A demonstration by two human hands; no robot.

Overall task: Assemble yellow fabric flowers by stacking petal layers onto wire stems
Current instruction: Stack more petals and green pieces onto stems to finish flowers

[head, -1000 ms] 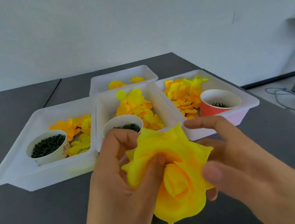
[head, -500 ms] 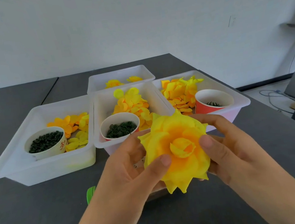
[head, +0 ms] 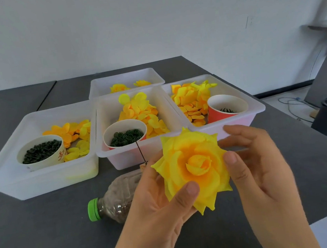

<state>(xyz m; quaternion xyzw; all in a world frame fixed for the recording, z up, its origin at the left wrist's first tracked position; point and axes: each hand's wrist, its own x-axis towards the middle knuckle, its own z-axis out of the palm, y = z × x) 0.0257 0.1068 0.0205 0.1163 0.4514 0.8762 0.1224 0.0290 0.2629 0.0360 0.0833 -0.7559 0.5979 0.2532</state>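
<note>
A: Largest first? Dark grey table (head: 49,238), spanning nearly the whole lower view, under a pale wall.

B: And on it? Four white bins: left bin (head: 11,175), middle bin (head: 121,159), right bin (head: 256,107), far bin (head: 97,86) behind the middle one. Loose yellow petal layers (head: 136,110) heaped in each.

A: Cups? One per front bin. White cup (head: 40,162) with dark green bits on the left, second cup (head: 106,134) with green rings in the middle, red cup (head: 214,112) on the right.

B: Nearer the camera? Clear bottle (head: 116,202) lying on its side, green cap pointing left, brown grains inside.

A: The flower? Yellow fabric flower (head: 192,169) held above the table's near part, face up, between both hands. Thin wire stem (head: 141,153) sticking up just left of it.

B: Each grip? Left hand (head: 154,212) cupped beneath, thumb curled onto the lower petals, gripping the flower. Right hand (head: 259,164) pinching the right edge with its thumb, fingers spread behind.
</note>
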